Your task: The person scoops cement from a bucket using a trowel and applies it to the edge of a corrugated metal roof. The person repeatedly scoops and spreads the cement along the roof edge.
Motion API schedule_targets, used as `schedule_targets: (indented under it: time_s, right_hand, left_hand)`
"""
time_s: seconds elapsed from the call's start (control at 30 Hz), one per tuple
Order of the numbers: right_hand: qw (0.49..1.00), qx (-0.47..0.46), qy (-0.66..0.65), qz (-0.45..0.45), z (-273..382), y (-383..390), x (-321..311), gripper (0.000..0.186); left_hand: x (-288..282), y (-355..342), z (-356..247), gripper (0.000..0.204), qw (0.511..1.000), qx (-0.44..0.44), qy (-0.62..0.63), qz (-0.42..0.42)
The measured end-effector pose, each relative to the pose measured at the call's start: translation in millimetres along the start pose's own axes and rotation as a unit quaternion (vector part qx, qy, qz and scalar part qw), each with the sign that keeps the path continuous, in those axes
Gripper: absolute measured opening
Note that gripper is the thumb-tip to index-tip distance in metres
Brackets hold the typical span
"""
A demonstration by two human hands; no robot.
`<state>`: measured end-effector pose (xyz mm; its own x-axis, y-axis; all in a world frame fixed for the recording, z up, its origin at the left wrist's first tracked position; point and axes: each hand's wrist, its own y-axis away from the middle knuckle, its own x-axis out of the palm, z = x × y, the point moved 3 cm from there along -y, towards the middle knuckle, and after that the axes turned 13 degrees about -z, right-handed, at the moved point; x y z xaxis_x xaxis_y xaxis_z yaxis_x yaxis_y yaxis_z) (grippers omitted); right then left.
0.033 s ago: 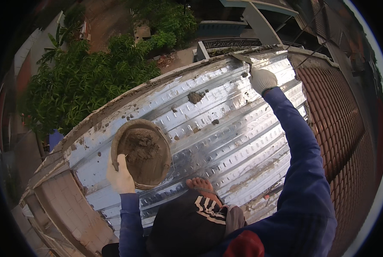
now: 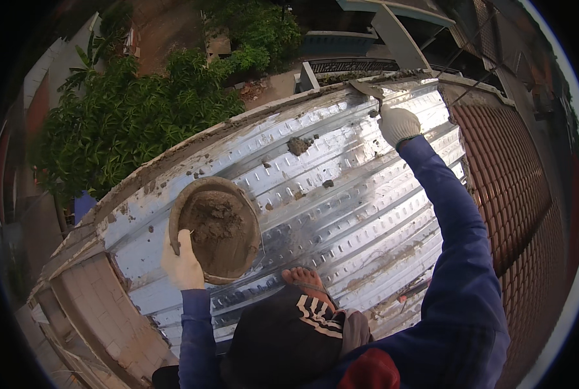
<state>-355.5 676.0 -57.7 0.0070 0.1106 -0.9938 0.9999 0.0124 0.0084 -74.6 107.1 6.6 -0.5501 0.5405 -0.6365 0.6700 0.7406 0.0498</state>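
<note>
My left hand (image 2: 182, 262), in a white glove, grips the near rim of a round pan (image 2: 237, 259) filled with wet grey mortar, tilted against the corrugated metal roof (image 2: 367, 214). Far out at the roof's top edge, my right hand (image 2: 398, 123), also gloved, holds a trowel (image 2: 367, 89) whose blade touches the mortared ridge. Both arms wear blue sleeves. A bare foot (image 2: 306, 279) rests on the metal sheet just below the pan.
Lumps of mortar (image 2: 298, 145) lie scattered on the sheet. A red tiled roof (image 2: 516, 194) adjoins on the right, a plastered wall top (image 2: 101, 311) at the lower left. Green trees (image 2: 127, 123) and a yard lie far below beyond the edge.
</note>
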Motion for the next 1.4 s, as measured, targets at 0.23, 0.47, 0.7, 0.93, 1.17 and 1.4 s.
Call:
schedule_targets:
  time_s: [0.23,0.47,0.7,0.93,1.17,1.4]
  right_hand:
    - [0.962,-0.188,-0.194,0.047,126.9,106.9,-132.5,0.032]
    - [0.911,-0.386,-0.136,-0.06,302.9,146.8,-105.7,0.031]
    - [0.901,-0.379,-0.148,0.151,314.1,162.7,-66.8,0.043]
    - [0.854,-0.415,-0.167,0.267,328.4,196.7,-56.2,0.049]
    - [0.796,-0.381,-0.356,0.308,316.1,223.7,-68.0,0.047]
    - [0.884,-0.414,-0.204,0.081,302.4,170.7,-65.5,0.036]
  left_hand:
    - [-15.1,-10.0,20.0,0.049,0.997,-0.007,0.077,-0.023]
    - [-1.1,-6.9,8.1,0.049,0.992,0.058,0.109,0.004]
    - [4.9,-11.7,16.9,0.051,0.99,0.094,0.105,-0.015]
    - [-7.4,-12.2,22.1,0.054,0.991,0.077,0.108,-0.015]
    - [-11.7,-13.4,21.3,0.058,0.992,0.023,0.126,-0.004]
    - [-12.3,0.2,25.3,0.053,0.991,0.015,0.132,-0.035]
